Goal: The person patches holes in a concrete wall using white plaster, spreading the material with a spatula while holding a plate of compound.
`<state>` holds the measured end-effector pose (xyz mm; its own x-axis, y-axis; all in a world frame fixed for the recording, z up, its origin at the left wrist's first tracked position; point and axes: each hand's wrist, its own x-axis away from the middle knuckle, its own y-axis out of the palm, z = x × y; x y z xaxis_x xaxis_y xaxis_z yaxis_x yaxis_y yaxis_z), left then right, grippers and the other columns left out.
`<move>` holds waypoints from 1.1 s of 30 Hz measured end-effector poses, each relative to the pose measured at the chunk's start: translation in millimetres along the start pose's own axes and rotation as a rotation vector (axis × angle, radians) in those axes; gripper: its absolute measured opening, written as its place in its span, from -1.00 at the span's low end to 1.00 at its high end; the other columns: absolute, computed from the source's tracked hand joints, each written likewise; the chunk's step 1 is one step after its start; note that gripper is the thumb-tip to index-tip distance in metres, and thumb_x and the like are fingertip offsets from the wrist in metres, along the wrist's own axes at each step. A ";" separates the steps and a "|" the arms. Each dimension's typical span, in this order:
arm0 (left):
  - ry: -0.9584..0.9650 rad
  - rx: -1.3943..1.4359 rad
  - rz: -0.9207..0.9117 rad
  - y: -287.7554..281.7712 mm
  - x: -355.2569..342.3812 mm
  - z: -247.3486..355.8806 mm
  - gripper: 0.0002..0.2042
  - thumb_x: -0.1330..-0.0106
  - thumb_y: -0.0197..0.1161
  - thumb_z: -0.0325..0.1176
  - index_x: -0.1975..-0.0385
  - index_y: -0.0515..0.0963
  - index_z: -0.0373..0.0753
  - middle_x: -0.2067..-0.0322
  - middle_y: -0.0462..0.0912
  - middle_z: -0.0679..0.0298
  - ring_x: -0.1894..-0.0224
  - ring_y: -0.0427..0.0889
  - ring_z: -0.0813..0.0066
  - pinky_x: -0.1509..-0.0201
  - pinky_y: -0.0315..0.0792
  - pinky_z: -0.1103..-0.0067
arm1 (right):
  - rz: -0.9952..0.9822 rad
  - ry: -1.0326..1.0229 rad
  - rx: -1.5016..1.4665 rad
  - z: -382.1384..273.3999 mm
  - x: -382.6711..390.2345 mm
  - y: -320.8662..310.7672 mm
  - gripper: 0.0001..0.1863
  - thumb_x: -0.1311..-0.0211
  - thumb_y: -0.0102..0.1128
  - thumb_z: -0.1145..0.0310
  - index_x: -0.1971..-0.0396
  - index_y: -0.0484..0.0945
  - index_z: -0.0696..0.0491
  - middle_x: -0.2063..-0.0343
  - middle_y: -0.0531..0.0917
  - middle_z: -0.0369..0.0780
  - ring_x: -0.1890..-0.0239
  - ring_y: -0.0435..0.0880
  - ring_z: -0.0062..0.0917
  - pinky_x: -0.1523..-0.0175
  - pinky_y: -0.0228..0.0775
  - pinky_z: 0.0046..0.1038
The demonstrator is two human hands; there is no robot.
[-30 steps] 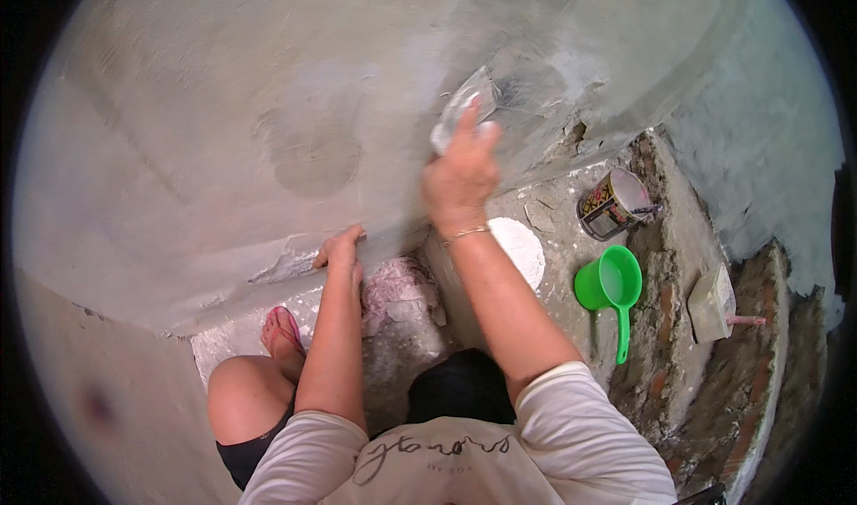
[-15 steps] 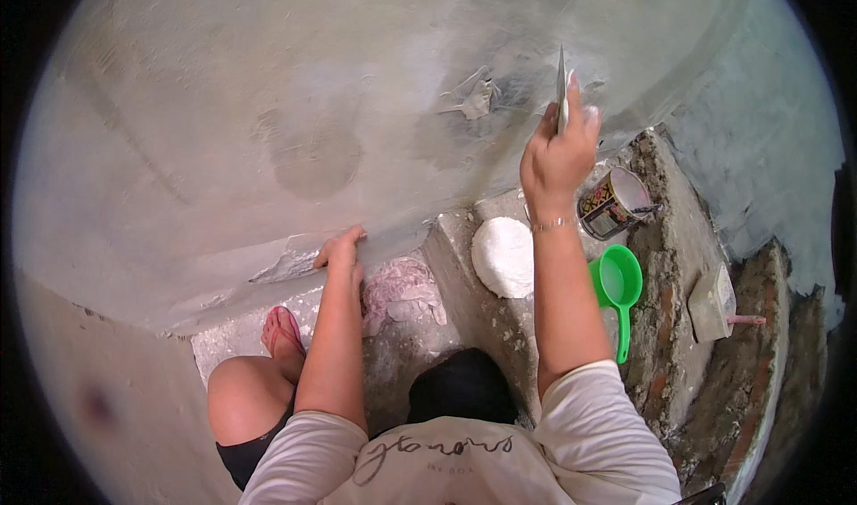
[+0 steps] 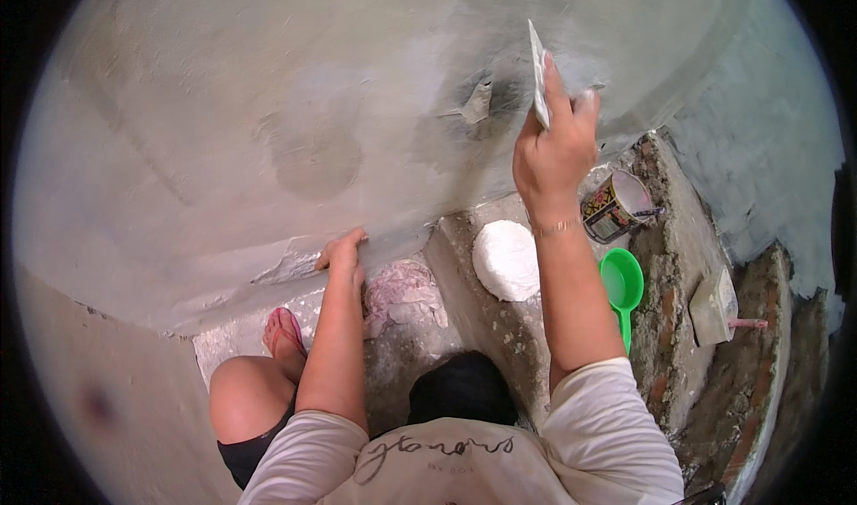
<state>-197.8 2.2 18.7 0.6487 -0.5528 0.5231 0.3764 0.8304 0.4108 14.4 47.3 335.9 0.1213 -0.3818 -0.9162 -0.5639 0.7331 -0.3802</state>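
My right hand (image 3: 558,152) is closed around a putty knife (image 3: 540,76), seen nearly edge-on with whitish paste on its blade. It is raised in front of the pale plastered wall (image 3: 223,67). Left of the blade, a damp grey patch of the wall has a light raised flake (image 3: 478,103) in it. My left hand (image 3: 344,250) rests at the foot of the wall with its fingers stretched out, beside a rough chipped spot (image 3: 290,268). Just below that hand lies a crumpled pink cloth (image 3: 406,292).
On the rough steps to the right are a round white mass of putty (image 3: 506,260), a patterned can (image 3: 611,208) of pale stuff with a dark handle sticking out, a green dipper (image 3: 622,280) and a pale block-shaped container (image 3: 711,308) beside a pink stick. My sandalled foot (image 3: 284,333) is at lower left.
My right hand has moved slightly up and left, and the putty knife now tilts left, showing more blade. The flake on the wall looks narrower. My left hand stays put.
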 end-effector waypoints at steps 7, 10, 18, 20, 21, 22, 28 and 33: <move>0.024 -0.013 -0.050 13.5 23.4 7.4 -0.62 0.13 0.27 -0.54 0.26 0.40 -0.50 0.37 0.50 0.11 0.34 0.52 0.27 0.22 0.45 0.44 | -0.278 -0.454 -0.108 21.1 78.6 33.8 -0.35 0.08 0.09 0.53 -0.14 0.47 -0.20 0.44 0.36 -0.19 0.46 0.47 -0.33 0.42 0.39 -0.34; 0.011 -0.042 -0.079 13.6 25.0 7.9 -0.60 0.14 0.28 -0.53 0.25 0.39 -0.51 0.37 0.50 0.11 0.32 0.51 0.27 0.19 0.44 0.43 | -0.542 -0.451 -0.072 32.1 114.2 14.5 -0.38 0.06 0.10 0.48 -0.13 0.47 -0.22 0.44 0.35 -0.19 0.45 0.47 -0.34 0.43 0.38 -0.34; -0.044 -0.066 -0.065 -1.2 8.2 11.3 0.21 0.21 0.37 -0.46 -0.10 -0.66 -0.71 0.21 0.48 0.00 0.16 0.48 0.30 -0.10 0.34 0.51 | -0.134 -0.224 -0.048 8.6 18.0 -21.1 -0.43 0.11 0.22 0.47 -0.03 0.57 -0.24 0.39 0.43 -0.21 0.46 0.51 -0.36 0.41 0.38 -0.38; -0.051 -0.044 -0.108 -0.1 5.7 6.3 0.21 0.21 0.37 -0.46 -0.10 -0.67 -0.70 0.19 0.47 0.00 0.15 0.48 0.29 -0.10 0.33 0.51 | 0.107 -0.215 -0.037 18.8 -16.7 -22.7 -0.45 0.13 0.26 0.46 0.01 0.61 -0.26 0.40 0.46 -0.22 0.43 0.52 -0.38 0.39 0.39 -0.39; -0.045 -0.040 -0.117 -2.8 3.9 6.1 0.22 0.21 0.37 -0.46 -0.10 -0.67 -0.70 0.19 0.47 0.00 0.14 0.47 0.29 -0.11 0.33 0.51 | 0.159 -0.182 0.004 25.6 -30.8 -19.2 -0.46 0.14 0.27 0.45 0.02 0.62 -0.26 0.41 0.47 -0.22 0.43 0.52 -0.38 0.38 0.39 -0.40; -0.050 -0.036 -0.140 0.6 4.3 1.9 0.22 0.21 0.37 -0.46 -0.10 -0.68 -0.70 0.18 0.47 -0.01 0.13 0.47 0.28 -0.11 0.33 0.51 | 0.178 -0.168 0.018 40.9 -42.7 -14.8 -0.44 0.13 0.26 0.47 0.01 0.61 -0.25 0.41 0.47 -0.23 0.43 0.52 -0.37 0.38 0.39 -0.39; 0.032 -0.059 -0.031 13.6 23.6 6.9 -0.48 0.14 0.29 -0.51 0.17 0.26 -0.60 0.36 0.50 0.10 0.28 0.52 0.26 0.16 0.44 0.36 | -0.068 -0.167 0.064 57.8 18.3 34.4 -0.35 0.17 0.16 0.55 -0.07 0.53 -0.22 0.41 0.42 -0.22 0.43 0.53 -0.33 0.40 0.39 -0.32; 0.025 -0.044 0.067 19.9 14.8 -7.1 -0.49 0.12 0.30 -0.50 0.16 0.26 -0.60 0.36 0.50 0.10 0.30 0.52 0.27 0.21 0.45 0.35 | -0.410 -0.137 -0.178 38.8 104.5 2.6 -0.38 0.19 0.17 0.54 -0.03 0.56 -0.16 0.43 0.38 -0.18 0.46 0.49 -0.29 0.42 0.36 -0.30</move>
<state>-176.0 11.1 29.3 0.6893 -0.4947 0.5292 0.3602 0.8679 0.3422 57.4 31.1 234.3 0.4637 -0.5333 -0.7076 -0.5770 0.4243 -0.6979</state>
